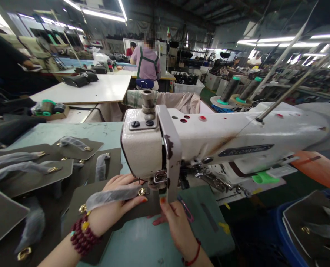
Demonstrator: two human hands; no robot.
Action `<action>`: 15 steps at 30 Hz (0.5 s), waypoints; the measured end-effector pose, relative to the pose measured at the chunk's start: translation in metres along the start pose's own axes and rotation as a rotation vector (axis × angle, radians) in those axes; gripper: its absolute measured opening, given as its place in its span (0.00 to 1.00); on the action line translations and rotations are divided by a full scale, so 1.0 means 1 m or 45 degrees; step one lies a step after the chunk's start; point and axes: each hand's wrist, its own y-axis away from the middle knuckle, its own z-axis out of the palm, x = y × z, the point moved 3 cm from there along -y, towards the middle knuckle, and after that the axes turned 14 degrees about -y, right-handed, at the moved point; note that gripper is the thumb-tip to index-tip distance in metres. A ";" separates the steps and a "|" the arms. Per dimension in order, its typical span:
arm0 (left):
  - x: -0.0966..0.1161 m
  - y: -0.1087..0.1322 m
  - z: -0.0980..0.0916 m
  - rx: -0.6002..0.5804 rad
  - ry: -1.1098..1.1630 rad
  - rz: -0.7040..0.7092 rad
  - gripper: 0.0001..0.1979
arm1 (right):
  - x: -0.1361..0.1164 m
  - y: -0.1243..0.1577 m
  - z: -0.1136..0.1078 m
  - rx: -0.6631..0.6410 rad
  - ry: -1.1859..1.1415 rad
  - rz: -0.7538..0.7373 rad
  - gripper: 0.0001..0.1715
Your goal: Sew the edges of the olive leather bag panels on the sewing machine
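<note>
A white sewing machine point(148, 148) stands over a dark grey-brown bag panel point(83, 194), which lies partly under its needle area. On the panel is a handle strap point(112, 196) in clear plastic wrap, with gold rings at its ends. My left hand point(119, 202) rests flat on the panel, fingers stretched out and thumb apart; the strap passes over its back. My right hand point(177, 220) pinches the panel's near right edge, thumb above and a finger below, close to the presser area. The machine head hides part of the panel and my left fingertips.
More panels with wrapped straps point(28, 168) overlap on the left. Pink-handled snips point(187, 211) lie right of my right hand. A blue bin point(278, 226) at lower right holds similar panels. Thread cones point(228, 91) stand behind the machine. A co-worker point(147, 63) sits further back.
</note>
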 end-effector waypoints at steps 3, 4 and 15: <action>-0.004 -0.001 0.002 -0.048 0.037 -0.022 0.16 | 0.003 0.005 -0.003 -0.028 -0.137 0.021 0.24; -0.004 -0.001 0.002 -0.074 0.039 -0.021 0.17 | 0.003 0.006 -0.003 -0.033 -0.149 0.013 0.24; -0.002 0.001 0.002 -0.059 -0.010 -0.102 0.18 | 0.000 0.003 0.005 -0.016 0.223 -0.172 0.23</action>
